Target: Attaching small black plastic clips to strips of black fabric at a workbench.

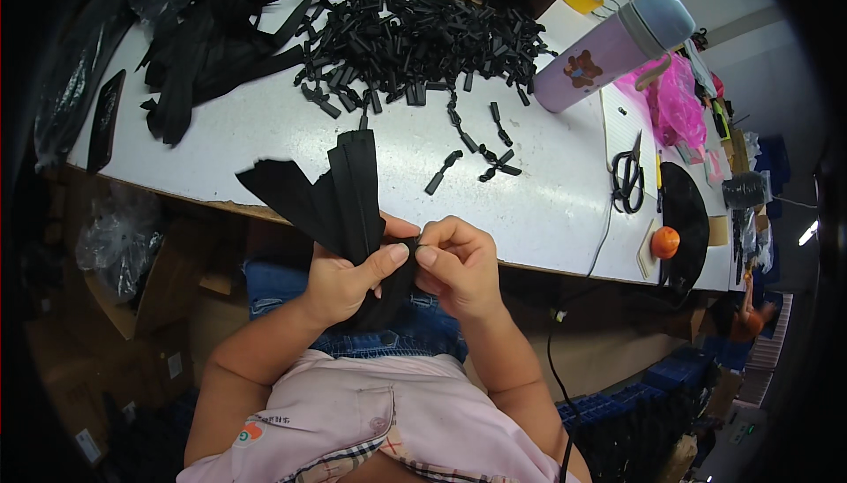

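The table's [551, 209] near edge bows just in front of the person's lap; its widest open stretch lies along the middle of that edge, nearer than the pile [423, 46] of small black parts toward the far edge. A heap [190, 59] of black strips covers the far left corner, and the bottle [587, 59] stands right of the pile. The bundle [353, 196] is in the hands at the near edge: flat, matte black strips, layered, fanned into two blunt ends. The left hand [340, 284] clasps it, thumb pressed down; the right hand's [463, 267] thumb and index pinch its right side. Its lower end fades into shadow over the jeans [432, 333]; whether a small part is also pinched, I cannot tell.
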